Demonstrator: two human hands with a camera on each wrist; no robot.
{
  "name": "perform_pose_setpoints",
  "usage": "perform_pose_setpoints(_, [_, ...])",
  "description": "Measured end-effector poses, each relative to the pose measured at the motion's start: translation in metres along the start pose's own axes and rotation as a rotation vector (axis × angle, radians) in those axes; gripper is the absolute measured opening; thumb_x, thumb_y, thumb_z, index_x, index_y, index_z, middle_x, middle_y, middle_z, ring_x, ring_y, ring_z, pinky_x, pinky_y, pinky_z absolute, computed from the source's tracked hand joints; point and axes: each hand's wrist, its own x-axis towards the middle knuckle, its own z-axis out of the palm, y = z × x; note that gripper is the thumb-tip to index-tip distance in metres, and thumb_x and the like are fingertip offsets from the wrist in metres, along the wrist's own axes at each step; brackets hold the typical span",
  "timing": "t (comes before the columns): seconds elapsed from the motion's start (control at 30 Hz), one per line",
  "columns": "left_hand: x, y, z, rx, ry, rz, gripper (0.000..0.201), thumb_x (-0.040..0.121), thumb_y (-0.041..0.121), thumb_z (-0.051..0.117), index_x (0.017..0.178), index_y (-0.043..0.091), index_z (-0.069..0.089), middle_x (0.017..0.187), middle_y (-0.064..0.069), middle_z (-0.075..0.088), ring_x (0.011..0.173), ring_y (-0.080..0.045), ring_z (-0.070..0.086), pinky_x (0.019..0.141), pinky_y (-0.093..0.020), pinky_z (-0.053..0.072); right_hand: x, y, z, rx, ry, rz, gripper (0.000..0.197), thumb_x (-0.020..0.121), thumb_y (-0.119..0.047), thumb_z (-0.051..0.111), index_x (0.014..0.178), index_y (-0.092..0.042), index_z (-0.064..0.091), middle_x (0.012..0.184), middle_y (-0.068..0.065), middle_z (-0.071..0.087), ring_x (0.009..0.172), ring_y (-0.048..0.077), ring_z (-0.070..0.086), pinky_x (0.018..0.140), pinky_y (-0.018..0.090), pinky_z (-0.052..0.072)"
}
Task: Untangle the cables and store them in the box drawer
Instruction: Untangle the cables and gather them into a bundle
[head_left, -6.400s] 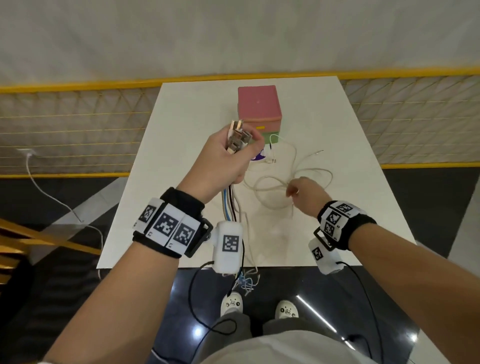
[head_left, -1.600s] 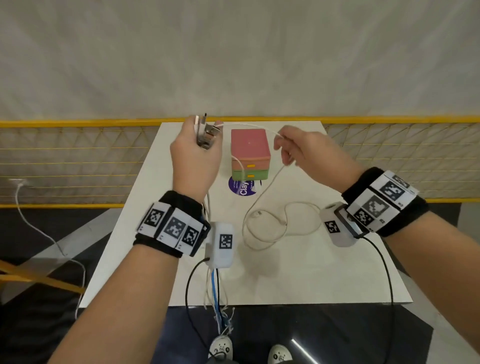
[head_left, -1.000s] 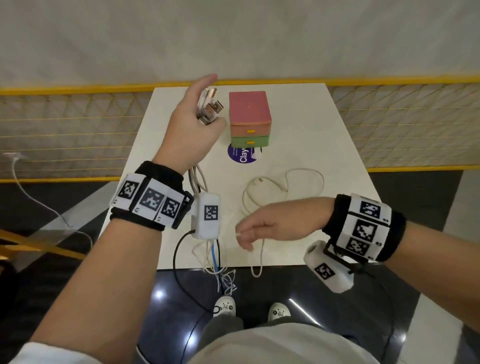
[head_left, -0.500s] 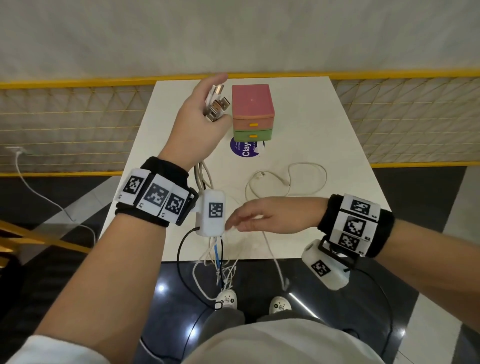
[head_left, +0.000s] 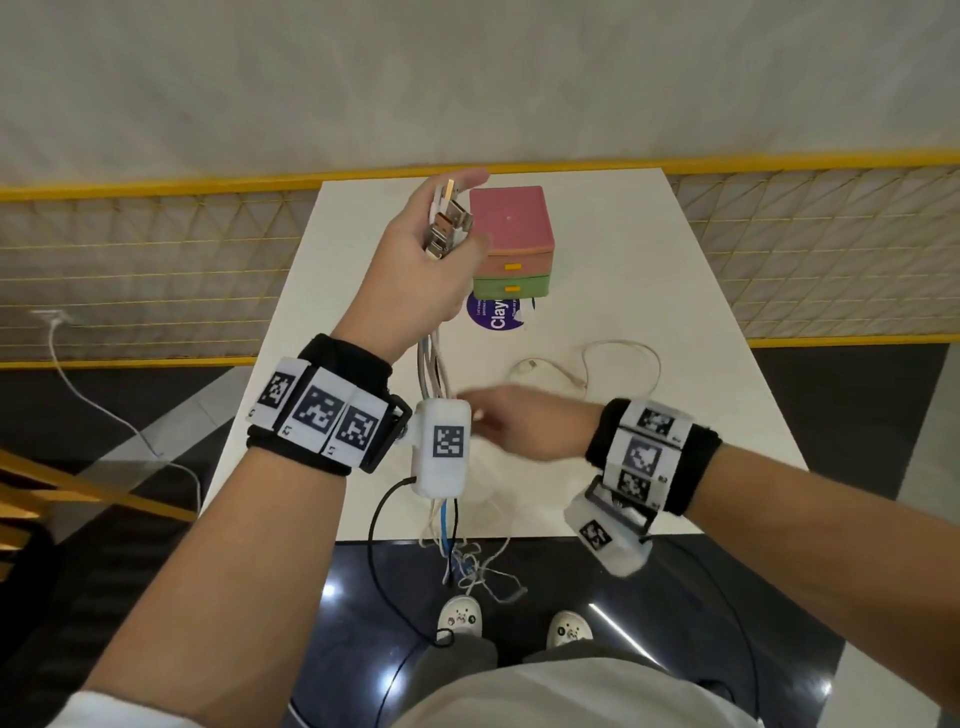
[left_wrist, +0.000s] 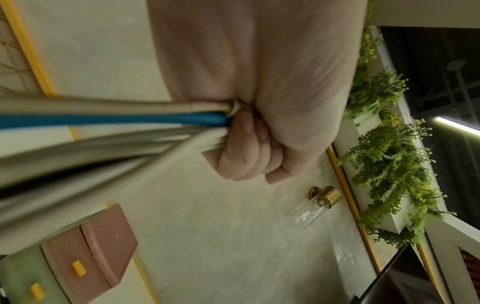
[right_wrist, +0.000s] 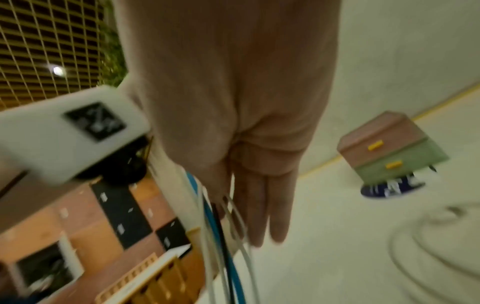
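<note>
Left hand (head_left: 426, 270) raised in the upper middle of the head view, fingers curled round a bundle of cables (head_left: 435, 364), gripping it just below the plugs. USB plugs (head_left: 448, 221) sticking up out of the fist, just left of the box. In the left wrist view, fist (left_wrist: 249, 131) closed tight at the centre, with white, grey, black and one blue cable (left_wrist: 109, 119) running out to the left edge. Rest of the bundle hanging down past the wrist camera and over the near table edge, ending in a tangle (head_left: 470, 564) above the shoes at the lower middle.

Right hand (head_left: 524, 426) in the middle of the head view, blurred, reaching left toward the hanging bundle. In the right wrist view, fingers (right_wrist: 262, 209) straight and close together, holding nothing, lying against the hanging strands (right_wrist: 223, 236); real contact hard to judge because of blur.

Box with drawers (head_left: 511, 239) at the far middle of the white table (head_left: 701, 415), pink upper part, green lower part, both drawers closed, yellow handles in front. Purple round sticker (head_left: 497, 314) just under its front edge. One loose white cable (head_left: 597, 364) lying in a loop on the table, right of centre, apart from both hands.
</note>
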Motion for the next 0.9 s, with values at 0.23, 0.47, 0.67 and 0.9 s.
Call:
perform_pose_setpoints(0.23, [-0.004, -0.008, -0.005, 0.018, 0.000, -0.001, 0.033, 0.096, 0.005, 0.051, 0.124, 0.023, 0.056, 0.051, 0.016, 0.041, 0.046, -0.011, 0.029, 0.042, -0.021, 0.029, -0.013, 0.045, 0.028, -0.050, -0.456, 0.225, 0.058, 0.086, 0.010, 0.035, 0.139, -0.013, 0.042, 0.135, 0.006, 0.054, 0.103, 0.014, 0.055, 0.088, 0.022, 0.041])
perform_pose_setpoints(0.47, [-0.002, -0.029, 0.010, 0.072, -0.040, -0.050, 0.010, 0.095, 0.016, 0.059, 0.105, 0.016, 0.060, 0.055, 0.015, 0.044, 0.044, -0.004, 0.034, 0.042, -0.017, 0.031, 0.022, 0.131, -0.021, -0.250, 0.164, 0.577, 0.032, 0.088, 0.000, 0.042, 0.113, -0.010, 0.060, 0.124, 0.012, 0.058, 0.111, 0.028, 0.056, 0.094, 0.033, 0.044])
perform_pose_setpoints(0.67, [0.001, -0.042, 0.018, 0.069, -0.062, -0.096, 0.010, 0.096, 0.019, 0.061, 0.091, 0.015, 0.054, 0.050, 0.022, 0.049, 0.042, 0.004, 0.044, 0.043, -0.008, 0.031, 0.032, 0.171, -0.015, -0.330, 0.127, 0.721, 0.037, 0.089, -0.006, 0.053, 0.126, -0.005, 0.045, 0.129, 0.016, 0.048, 0.117, 0.034, 0.051, 0.093, 0.038, 0.043])
perform_pose_setpoints(0.9, [0.001, -0.043, 0.016, 0.086, -0.033, -0.092, 0.020, 0.096, 0.027, 0.061, 0.080, 0.033, 0.050, 0.051, 0.026, 0.052, 0.045, 0.006, 0.047, 0.047, -0.013, 0.033, 0.034, 0.172, -0.005, -0.595, 0.273, 0.699, 0.035, 0.087, -0.005, 0.043, 0.117, -0.015, 0.057, 0.117, 0.008, 0.054, 0.107, 0.028, 0.055, 0.094, 0.038, 0.040])
